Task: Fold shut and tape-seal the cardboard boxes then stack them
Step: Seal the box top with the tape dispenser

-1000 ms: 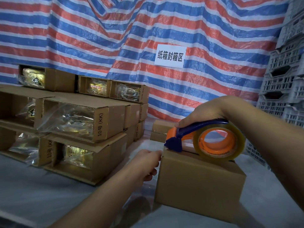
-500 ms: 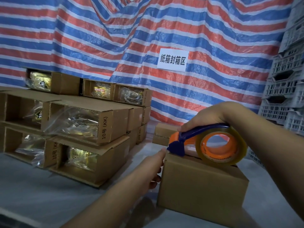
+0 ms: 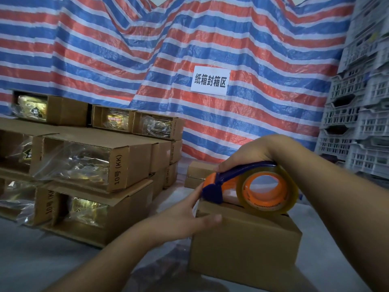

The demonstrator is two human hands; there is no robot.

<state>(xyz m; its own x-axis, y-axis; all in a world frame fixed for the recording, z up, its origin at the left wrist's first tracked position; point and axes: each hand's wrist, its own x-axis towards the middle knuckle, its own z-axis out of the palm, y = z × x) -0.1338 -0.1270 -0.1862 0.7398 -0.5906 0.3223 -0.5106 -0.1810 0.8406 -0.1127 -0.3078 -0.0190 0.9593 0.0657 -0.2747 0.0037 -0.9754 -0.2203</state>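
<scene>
Behind the closed cardboard box [image 3: 244, 247] hangs a striped tarp [image 3: 189, 49]. Left of the box sits a stack of open boxes [image 3: 88, 171]. On the box's top rests the tape dispenser [image 3: 252, 186], gripped by the right hand [image 3: 248, 154]. The left hand [image 3: 185, 220] holds the box's left edge, thumb laid along its front.
</scene>
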